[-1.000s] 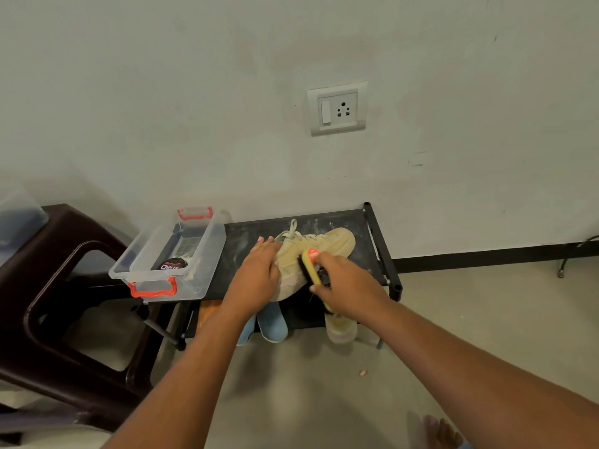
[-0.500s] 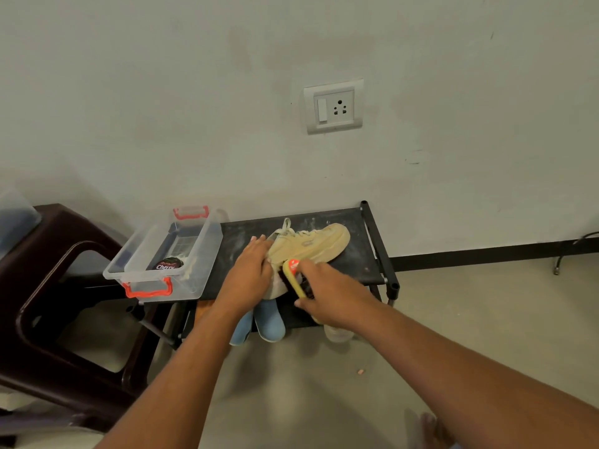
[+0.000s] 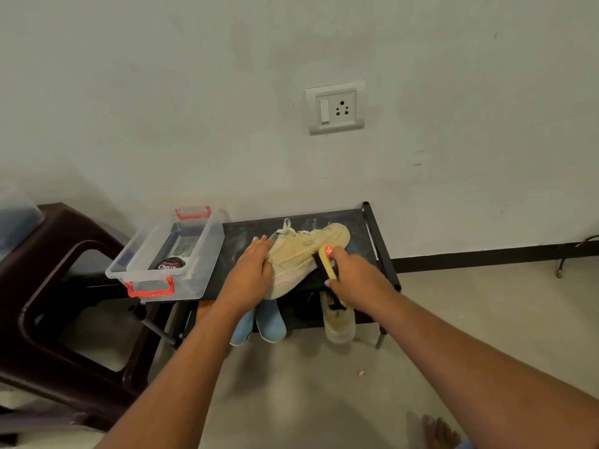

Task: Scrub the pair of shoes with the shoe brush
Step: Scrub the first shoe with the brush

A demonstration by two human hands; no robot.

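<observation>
Shoe [image 3: 303, 251] lies toe-right on the rack [image 3: 363, 236], your left hand [image 3: 249, 270] pressing its heel, right hand [image 3: 356, 277] gripping the brush [image 3: 328, 265] midway along.

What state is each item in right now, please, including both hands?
Tan shoe: on its side on top shelf, pressed by left hand.
Shoe brush: gripped by right hand, bristles against the shoe.
Clear box: lid off, polish tin inside.
Second tan shoe: on lower shelf, untouched.

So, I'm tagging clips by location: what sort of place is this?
Likely a home's shoe corner: a low black shoe rack with blue shoes underneath, a brown plastic chair, and a wall socket.
</observation>
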